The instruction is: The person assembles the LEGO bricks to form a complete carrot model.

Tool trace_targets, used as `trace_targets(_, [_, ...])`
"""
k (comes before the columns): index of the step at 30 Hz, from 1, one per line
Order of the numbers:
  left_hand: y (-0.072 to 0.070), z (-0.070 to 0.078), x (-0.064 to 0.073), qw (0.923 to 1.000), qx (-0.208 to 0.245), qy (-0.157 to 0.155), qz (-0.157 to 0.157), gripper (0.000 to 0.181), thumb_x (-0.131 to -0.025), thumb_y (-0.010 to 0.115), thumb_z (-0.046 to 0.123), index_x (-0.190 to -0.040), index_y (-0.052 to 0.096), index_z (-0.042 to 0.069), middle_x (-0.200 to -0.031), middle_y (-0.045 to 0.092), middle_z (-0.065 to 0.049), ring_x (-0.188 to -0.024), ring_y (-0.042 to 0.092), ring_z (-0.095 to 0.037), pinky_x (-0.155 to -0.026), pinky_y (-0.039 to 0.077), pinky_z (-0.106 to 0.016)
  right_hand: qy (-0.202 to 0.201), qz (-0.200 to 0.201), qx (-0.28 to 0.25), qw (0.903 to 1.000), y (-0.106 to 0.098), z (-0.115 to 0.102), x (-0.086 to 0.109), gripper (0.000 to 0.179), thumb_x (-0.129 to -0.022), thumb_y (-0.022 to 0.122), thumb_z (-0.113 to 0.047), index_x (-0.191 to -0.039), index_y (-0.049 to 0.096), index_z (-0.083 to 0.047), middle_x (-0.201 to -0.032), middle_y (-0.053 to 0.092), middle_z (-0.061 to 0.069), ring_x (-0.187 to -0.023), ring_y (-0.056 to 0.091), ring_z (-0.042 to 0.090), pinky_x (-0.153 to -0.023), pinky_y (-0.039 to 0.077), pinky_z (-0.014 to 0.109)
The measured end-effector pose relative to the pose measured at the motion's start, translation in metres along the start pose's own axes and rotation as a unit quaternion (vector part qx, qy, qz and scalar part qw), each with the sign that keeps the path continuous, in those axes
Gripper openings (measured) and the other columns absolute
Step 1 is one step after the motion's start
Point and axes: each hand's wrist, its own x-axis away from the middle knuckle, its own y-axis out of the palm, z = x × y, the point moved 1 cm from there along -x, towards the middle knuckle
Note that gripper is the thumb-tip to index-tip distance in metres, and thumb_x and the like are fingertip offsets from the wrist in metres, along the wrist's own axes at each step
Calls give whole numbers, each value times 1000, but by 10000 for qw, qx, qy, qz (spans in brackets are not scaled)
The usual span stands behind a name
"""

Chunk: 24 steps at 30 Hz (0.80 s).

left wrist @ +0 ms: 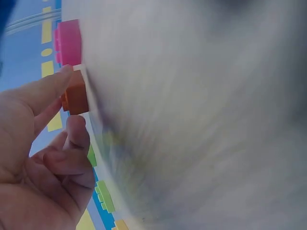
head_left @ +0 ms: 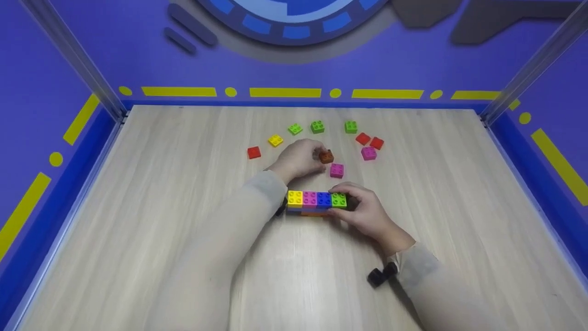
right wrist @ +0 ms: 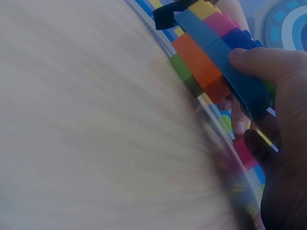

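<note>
My right hand [head_left: 367, 209] grips the right end of a built toy-brick block [head_left: 310, 199], thumb on the near side and fingers on the far side. Its top row runs yellow, pink, blue, green. Blue bricks, an orange brick [right wrist: 199, 64] and a green brick [right wrist: 184, 74] show beneath in the right wrist view. Beyond the block, my left hand [head_left: 301, 158] reaches to a brown brick [head_left: 326, 157]. Thumb and fingertips stand at its two sides in the left wrist view; the head view shows the thumb slightly apart. A pink brick [head_left: 336, 170] lies just nearer.
Farther back lie loose bricks: red [head_left: 254, 152], yellow [head_left: 275, 140], flat green [head_left: 295, 129], green [head_left: 317, 127], another green [head_left: 351, 127], two flat red [head_left: 363, 138], and pink [head_left: 369, 153]. Blue panels [head_left: 294, 69] wall the wooden table [head_left: 161, 230] at back and sides.
</note>
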Motion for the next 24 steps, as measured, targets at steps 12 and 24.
trace_targets(12, [-14,-4,5,9979,-227,45,605,31,-103,87,28,-130,76,17,-126,78,0,-113,69,-20,-107,59,-41,75,10,44,10000,0,0,0,38,-92,96,-13,-127,81,-15,-129,80,3,-119,71,18,-103,60,22])
trace_targets(24, [-48,-1,39,9964,379,77,751,41,-103,85,37,-137,78,17,-132,74,-1,-119,66,-21,-110,56,-43,58,10,-70,10000,1,-1,-1,39,-92,96,-12,-129,82,-14,-130,80,5,-121,71,17,-107,59,23])
